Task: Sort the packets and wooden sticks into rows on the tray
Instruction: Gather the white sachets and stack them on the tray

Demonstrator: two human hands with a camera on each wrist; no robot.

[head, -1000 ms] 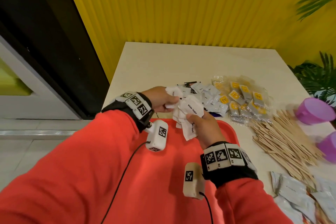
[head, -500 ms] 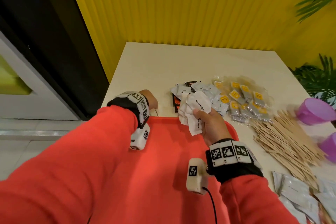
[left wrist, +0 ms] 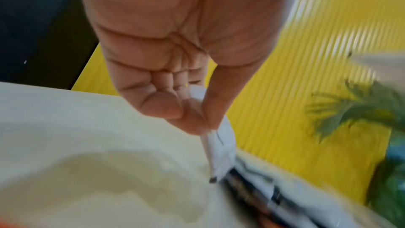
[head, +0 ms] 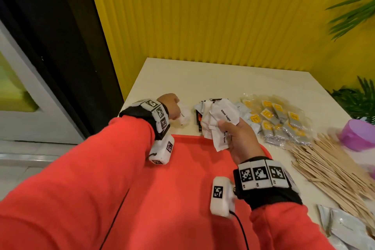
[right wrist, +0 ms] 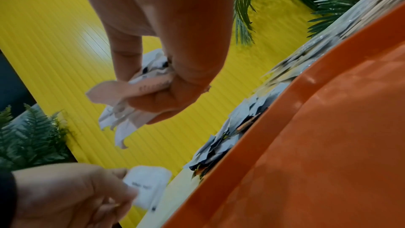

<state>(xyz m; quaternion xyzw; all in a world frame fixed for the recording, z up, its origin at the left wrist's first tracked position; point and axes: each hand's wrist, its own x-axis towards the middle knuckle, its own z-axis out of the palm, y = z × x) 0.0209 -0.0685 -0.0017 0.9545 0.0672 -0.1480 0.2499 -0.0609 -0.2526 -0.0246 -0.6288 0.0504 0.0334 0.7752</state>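
Nearest the body lies the red tray [head: 182, 199], its floor showing no packets where it can be seen. Above its far edge the right hand [head: 241, 140] clenches a crumpled bunch of white sugar packets [head: 220, 122], thumb pressed over them. Further left, beyond the tray's far rim and over the table [head: 203, 79], the left hand [head: 169, 105] pinches a single white packet [head: 183, 116] between thumb and fingers.

The step in hand looks like dealing packets one at a time from the bunch. To do it well, that single packet should probably come down flat inside the tray at a far corner, edge square to the rim, so later ones can line up beside it; the right grip should stay firm so the bunch does not spill.

Behind the hands a loose heap of white packets [head: 205, 105] crowds the tray's far rim and could get dragged in. To the right lie yellow-labelled sachets [head: 272, 119], then wooden sticks [head: 328, 166], silver packets [head: 345, 229] and a purple cup [head: 359, 136], all off the tray
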